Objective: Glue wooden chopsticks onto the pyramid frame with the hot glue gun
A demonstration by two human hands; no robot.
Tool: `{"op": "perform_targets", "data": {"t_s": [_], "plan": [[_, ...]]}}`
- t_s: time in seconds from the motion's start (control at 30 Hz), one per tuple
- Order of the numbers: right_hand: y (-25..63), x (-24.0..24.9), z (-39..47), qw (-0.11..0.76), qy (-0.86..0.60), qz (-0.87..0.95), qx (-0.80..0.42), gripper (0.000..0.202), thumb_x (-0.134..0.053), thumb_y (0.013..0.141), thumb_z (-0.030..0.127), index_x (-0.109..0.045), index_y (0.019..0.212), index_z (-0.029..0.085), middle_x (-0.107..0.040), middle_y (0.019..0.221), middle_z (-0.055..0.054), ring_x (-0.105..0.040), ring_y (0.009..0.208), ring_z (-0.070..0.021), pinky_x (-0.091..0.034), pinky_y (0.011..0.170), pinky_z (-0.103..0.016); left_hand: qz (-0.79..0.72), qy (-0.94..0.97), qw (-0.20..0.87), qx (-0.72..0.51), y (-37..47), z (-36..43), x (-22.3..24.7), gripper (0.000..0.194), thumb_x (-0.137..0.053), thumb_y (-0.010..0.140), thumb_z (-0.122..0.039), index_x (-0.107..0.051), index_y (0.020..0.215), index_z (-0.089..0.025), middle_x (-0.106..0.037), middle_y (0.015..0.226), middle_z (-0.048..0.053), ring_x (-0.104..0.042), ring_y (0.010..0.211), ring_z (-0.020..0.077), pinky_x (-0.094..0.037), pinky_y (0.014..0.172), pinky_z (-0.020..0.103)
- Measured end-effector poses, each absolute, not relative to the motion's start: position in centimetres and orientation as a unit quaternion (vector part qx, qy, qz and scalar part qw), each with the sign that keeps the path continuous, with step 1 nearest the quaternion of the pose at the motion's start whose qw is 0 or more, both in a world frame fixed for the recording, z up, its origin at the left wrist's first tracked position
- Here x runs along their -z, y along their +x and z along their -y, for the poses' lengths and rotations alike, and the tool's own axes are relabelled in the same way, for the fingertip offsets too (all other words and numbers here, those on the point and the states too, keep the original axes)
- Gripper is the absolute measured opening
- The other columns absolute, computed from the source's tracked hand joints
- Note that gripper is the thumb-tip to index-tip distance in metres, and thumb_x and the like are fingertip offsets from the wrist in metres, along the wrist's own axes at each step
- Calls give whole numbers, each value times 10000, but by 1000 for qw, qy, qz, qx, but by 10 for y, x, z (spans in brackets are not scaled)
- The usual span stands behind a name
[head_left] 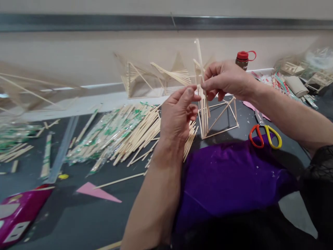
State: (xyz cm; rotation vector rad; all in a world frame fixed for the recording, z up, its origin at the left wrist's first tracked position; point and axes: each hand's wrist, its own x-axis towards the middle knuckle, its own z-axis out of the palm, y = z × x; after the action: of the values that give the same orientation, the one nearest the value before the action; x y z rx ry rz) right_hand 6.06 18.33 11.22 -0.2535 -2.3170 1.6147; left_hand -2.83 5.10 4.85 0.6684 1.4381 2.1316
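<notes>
My right hand (221, 78) pinches a thin, pale wooden chopstick (199, 52) between thumb and fingers, its top end pointing up. Close beside it, my left hand (179, 107) has its thumb and fingertips pressed together near the same chopstick. Whether the left fingertips hold anything is hidden. Just below and behind both hands stands an open frame of glued chopsticks (221, 131), with upright pieces on its left side. Loose chopsticks (145, 133) lie in a pile left of my left wrist, partly covered by it.
Wrapped chopsticks (111, 128), a ruler (63, 149) and pink paper (97, 192) lie left. Stick models (144, 80) stand along the wall. Scissors (260, 130) rest by purple cloth (229, 180) at right. A red-capped bottle (241, 60) stands behind my right hand; a magenta package (24, 217) lies lower left.
</notes>
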Motion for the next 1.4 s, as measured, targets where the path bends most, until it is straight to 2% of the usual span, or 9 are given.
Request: {"op": "perform_targets", "data": {"t_s": [0.13,0.3,0.47,0.6,0.8,0.97,1.13,1.3,1.4], "plan": [[55,-119,-203,137,-159,808,-550,227,-634,797,34,-540,635,161,-626,571,-2,-652,567,-127,-416,387,-147,-552,205,296,-752,-18,-31,-13,260,-851,653,-361,-726,772,-167,-651,641,-6,-436,405,30,-282,327,148],[41,-106,-246,101,-160,805,-563,207,-746,793,118,-588,660,141,-669,661,-52,-683,658,-171,-490,473,-203,-576,162,363,-714,-1,-21,16,299,-844,612,-389,-725,752,-154,-639,595,0,-422,385,43,-263,321,161],[31,-83,-270,77,-164,778,-601,220,-792,765,127,-599,661,140,-661,674,-50,-679,612,-161,-484,459,-208,-659,201,216,-692,-6,-15,23,178,-757,727,-351,-759,812,-195,-686,656,11,-477,451,80,-324,389,197],[21,-66,-272,32,-159,763,-625,182,-781,769,106,-618,690,120,-674,697,-61,-687,613,-162,-472,438,-192,-744,267,68,-608,-16,-11,30,107,-706,791,-282,-782,852,-238,-727,769,14,-588,628,132,-416,521,225],[2,-46,-269,-86,-152,761,-625,187,-827,744,121,-641,722,116,-694,720,-58,-711,656,-175,-487,439,-177,-769,320,34,-553,-18,-11,39,88,-694,806,-235,-772,834,-261,-732,833,20,-632,743,169,-486,671,277],[-4,-38,-264,-117,-124,763,-624,221,-872,692,129,-652,714,124,-692,710,-40,-732,707,-197,-506,456,-168,-761,236,111,-593,-19,-13,44,222,-754,764,-307,-743,971,-229,-737,892,34,-578,608,126,-482,580,253],[0,-48,-259,-137,-120,785,-592,184,-792,778,107,-634,684,112,-683,691,-32,-727,678,-178,-485,443,-151,-710,175,244,-637,-28,-19,42,403,-792,719,-331,-688,1076,-175,-745,992,70,-477,398,42,-378,379,203],[6,-73,-250,-144,-85,826,-539,136,-726,840,89,-645,732,104,-684,675,-18,-721,654,-139,-502,470,-139,-678,154,361,-621,-35,-25,28,431,-773,752,-316,-673,1122,-120,-703,756,19,-419,324,26,-231,293,181],[9,-88,-241,-144,-48,844,-514,162,-706,841,57,-636,707,115,-694,653,-21,-698,593,-115,-503,431,-141,-660,155,414,-607,-36,-28,22,406,-743,770,-265,-664,1130,-94,-676,723,-2,-394,310,18,-194,280,183]]}}
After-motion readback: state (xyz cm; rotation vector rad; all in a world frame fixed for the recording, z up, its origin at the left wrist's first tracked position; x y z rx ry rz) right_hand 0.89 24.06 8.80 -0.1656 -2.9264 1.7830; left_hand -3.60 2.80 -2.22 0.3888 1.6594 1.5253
